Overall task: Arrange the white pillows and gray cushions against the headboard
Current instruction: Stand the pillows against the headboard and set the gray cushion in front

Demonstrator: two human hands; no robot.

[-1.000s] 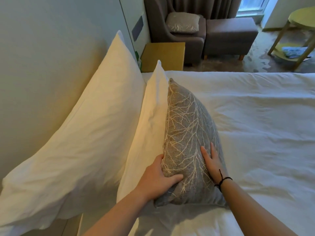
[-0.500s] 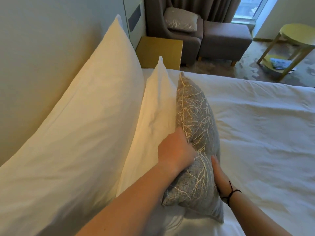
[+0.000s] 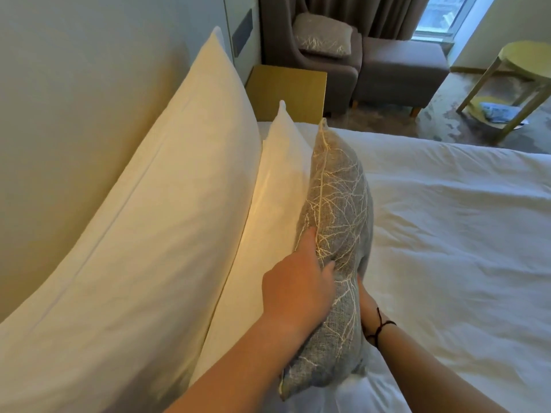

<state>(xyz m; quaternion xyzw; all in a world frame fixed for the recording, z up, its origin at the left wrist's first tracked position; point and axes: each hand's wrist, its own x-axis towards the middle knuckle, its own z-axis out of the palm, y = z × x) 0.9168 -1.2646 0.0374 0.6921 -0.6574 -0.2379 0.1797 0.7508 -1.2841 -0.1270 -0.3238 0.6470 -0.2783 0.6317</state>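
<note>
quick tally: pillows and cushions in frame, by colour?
White pillows: 2, a large pillow against the headboard and a smaller pillow in front of it.
Gray cushions: 2, a cushion on the bed between left hand and right hand, and a cushion on the armchair.
Total: 4

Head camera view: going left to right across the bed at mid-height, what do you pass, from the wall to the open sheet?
Headboard wall → large white pillow → smaller white pillow → gray cushion, standing on edge → white bed sheet.
</note>
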